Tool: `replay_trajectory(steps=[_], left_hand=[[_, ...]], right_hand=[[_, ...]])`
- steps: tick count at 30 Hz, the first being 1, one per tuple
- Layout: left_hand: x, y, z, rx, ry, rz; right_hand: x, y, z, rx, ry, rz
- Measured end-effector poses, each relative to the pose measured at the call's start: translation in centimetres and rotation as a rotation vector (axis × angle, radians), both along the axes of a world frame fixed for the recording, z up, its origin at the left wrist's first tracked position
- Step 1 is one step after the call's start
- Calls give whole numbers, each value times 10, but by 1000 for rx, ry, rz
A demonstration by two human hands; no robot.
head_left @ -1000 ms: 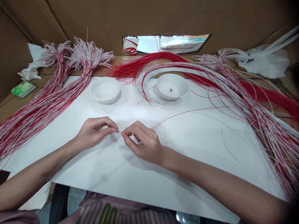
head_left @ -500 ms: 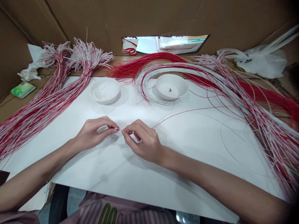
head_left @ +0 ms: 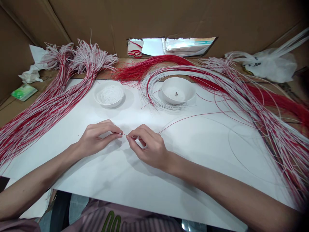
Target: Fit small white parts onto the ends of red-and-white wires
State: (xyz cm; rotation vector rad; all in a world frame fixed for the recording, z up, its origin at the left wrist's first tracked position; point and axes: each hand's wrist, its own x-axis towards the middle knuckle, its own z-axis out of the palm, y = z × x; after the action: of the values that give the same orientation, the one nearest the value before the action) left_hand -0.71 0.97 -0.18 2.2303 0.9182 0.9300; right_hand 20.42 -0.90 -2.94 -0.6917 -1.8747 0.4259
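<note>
One thin red strand [head_left: 200,114] curves, smooth and slack, across the white tabletop [head_left: 205,154] to the right hand [head_left: 147,145], whose thumb and forefinger pinch a fine line. That line spans the narrow gap to the left hand [head_left: 95,137], also pinching, where a tiny white piece [head_left: 120,133] sits at the fingertips, too small for me to make out. Beyond stands a white bowl [head_left: 109,105].

No lettering can be read
</note>
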Motion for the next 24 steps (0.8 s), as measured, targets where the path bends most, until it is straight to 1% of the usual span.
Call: replay_trajectory(steps=[4,9,18,24], left_hand=[[-1,0,-1,9,-15,-14],[-2,0,-2,-7,7,-14],[-2,1,-4,67,-9,-53],[-2,0,-4,81,2,-64]], right_hand=[[0,0,0,2,-35,32],[0,0,-1,13,-37,21],[0,0,0,19,-52,0],[0,0,-1,21,-51,12]])
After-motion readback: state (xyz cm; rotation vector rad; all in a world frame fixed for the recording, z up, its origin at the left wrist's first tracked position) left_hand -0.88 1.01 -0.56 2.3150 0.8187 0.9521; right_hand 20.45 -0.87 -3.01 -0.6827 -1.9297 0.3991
